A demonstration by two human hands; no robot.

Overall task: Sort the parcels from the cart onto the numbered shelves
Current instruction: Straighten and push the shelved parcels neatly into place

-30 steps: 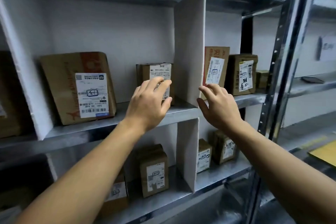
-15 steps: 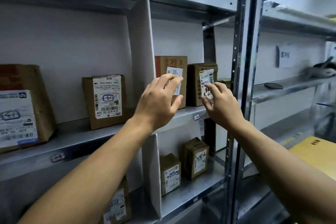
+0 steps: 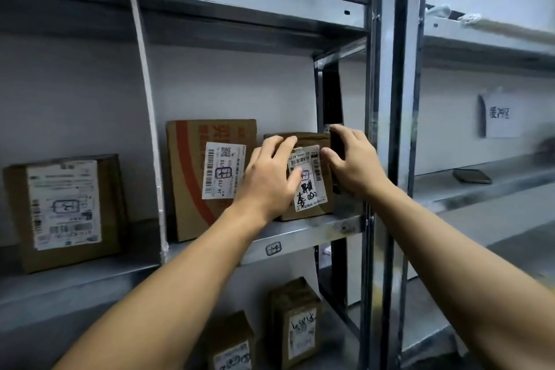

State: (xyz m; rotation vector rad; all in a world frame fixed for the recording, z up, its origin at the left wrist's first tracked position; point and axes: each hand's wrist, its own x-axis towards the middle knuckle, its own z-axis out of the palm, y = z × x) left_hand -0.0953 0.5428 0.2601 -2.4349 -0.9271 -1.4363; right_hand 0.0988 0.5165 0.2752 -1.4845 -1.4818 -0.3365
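Parcels stand along the numbered shelf, and we read them from nine o'clock across. A labelled box sits alone past the white divider; next comes the tall red-striped box, then the small parcel at centre, which we are seating. Our left hand lies spread on its front face, fingers over the top edge; our right hand cups its three-o'clock side, so both are grasping it loosely. We judge the placing step nearly done. Next we need to square it beside the striped box and let go. At three o'clock the steel upright crowds our right wrist; something dark, too hidden to name, sits behind the parcel. Lower boxes wait at six o'clock.
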